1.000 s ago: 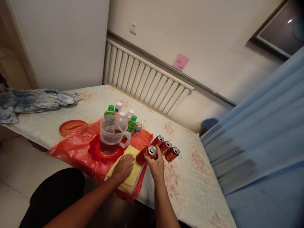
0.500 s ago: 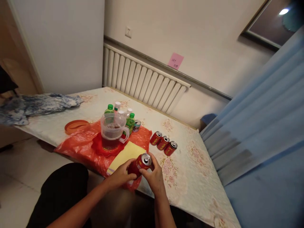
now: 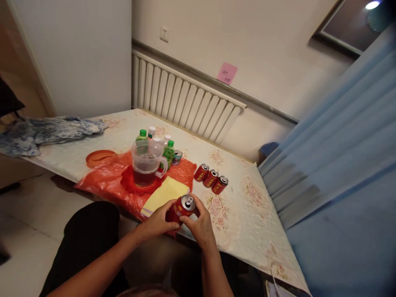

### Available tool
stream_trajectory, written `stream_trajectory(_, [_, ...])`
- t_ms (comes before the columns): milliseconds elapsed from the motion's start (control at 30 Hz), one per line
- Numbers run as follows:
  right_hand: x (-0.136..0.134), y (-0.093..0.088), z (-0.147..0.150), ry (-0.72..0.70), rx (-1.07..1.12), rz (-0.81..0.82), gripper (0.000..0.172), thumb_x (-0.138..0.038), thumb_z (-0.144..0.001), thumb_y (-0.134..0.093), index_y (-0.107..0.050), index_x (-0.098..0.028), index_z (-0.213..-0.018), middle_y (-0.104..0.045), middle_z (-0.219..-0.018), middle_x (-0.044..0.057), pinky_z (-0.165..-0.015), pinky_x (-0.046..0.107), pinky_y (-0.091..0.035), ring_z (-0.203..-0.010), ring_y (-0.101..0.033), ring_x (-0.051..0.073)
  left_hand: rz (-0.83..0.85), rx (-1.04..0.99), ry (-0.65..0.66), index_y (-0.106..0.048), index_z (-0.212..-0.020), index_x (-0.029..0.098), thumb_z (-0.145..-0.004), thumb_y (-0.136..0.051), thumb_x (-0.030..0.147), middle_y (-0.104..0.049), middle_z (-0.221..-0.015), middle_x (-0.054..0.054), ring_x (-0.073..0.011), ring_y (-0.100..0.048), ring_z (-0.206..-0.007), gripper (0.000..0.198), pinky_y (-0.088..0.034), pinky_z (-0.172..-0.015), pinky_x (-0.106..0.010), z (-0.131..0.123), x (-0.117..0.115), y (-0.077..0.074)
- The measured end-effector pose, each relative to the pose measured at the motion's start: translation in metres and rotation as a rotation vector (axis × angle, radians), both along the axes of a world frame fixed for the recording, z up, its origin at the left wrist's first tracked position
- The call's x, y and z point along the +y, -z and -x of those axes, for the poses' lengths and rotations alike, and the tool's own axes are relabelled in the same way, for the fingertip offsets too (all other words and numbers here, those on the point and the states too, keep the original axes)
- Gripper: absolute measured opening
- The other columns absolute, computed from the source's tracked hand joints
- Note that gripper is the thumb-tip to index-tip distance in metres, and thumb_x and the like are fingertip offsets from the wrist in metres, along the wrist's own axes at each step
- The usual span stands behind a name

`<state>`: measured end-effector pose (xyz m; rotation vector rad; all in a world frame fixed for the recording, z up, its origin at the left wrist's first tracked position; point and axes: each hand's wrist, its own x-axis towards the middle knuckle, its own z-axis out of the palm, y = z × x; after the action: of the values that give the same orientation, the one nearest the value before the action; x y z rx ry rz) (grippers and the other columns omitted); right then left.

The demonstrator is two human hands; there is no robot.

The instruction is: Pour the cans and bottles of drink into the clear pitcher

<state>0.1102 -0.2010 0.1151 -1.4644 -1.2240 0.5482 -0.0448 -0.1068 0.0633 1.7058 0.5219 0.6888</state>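
A red drink can [image 3: 177,211] with its top opened is held between both hands, slightly tilted, over the table's front edge. My left hand [image 3: 159,218] wraps round its left side, and my right hand [image 3: 199,220] grips its right side. Just behind the can lies a folded yellow cloth [image 3: 165,194]. A clear plastic pitcher [image 3: 144,167] with dark liquid inside stands on a red scalloped dish [image 3: 128,181], to the left of my hands. Three more red cans [image 3: 210,178] stand in a row to the right.
Under the dish spreads a red plastic bag [image 3: 102,177]. Behind the pitcher are green-capped bottles [image 3: 169,152], white-capped bottles and a small light can [image 3: 177,158]. An orange lid [image 3: 100,158] and a patterned cloth [image 3: 62,132] lie left. A blue curtain [image 3: 334,144] hangs right.
The view has shifted slightly, so the table and its items appear a little higher. Both hands keep hold of the can, with little change in grip.
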Motion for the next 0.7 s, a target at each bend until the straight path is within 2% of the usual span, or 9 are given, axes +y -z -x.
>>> stream_trajectory(300, [-0.011, -0.01, 0.004, -0.032, -0.033, -0.01, 0.07, -0.011, -0.061, -0.078, -0.064, -0.024, -0.128, -0.065, -0.13, 0.004, -0.109, 0.039, -0.045, -0.122, -0.059, 0.026, 0.004, -0.058, 0.022, -0.046, -0.139, 0.019, -0.067, -0.077, 0.028, -0.058, -0.138, -0.01, -0.0306, -0.053, -0.127, 0.079, -0.04, -0.111, -0.044, 0.001, -0.004, 0.007])
stream_trajectory(533, [-0.015, -0.018, 0.009, -0.062, -0.076, -0.035, 0.068, -0.011, -0.061, -0.081, -0.066, -0.026, -0.125, -0.065, -0.129, 0.004, -0.11, 0.041, -0.043, -0.123, -0.059, 0.027, 0.027, -0.094, 0.06, -0.043, -0.141, 0.019, -0.066, -0.077, 0.026, -0.056, -0.14, -0.011, -0.0302, -0.053, -0.127, 0.083, -0.041, -0.11, -0.044, 0.004, -0.008, 0.002])
stream_trajectory(700, [-0.017, -0.022, 0.011, -0.098, -0.068, -0.045, 0.068, -0.014, -0.062, -0.082, -0.066, -0.026, -0.126, -0.065, -0.13, 0.004, -0.111, 0.041, -0.042, -0.124, -0.058, 0.027, 0.008, -0.077, 0.034, -0.045, -0.139, 0.018, -0.066, -0.079, 0.025, -0.057, -0.138, -0.011, -0.0308, -0.052, -0.127, 0.081, -0.039, -0.11, -0.044, 0.007, -0.011, -0.005])
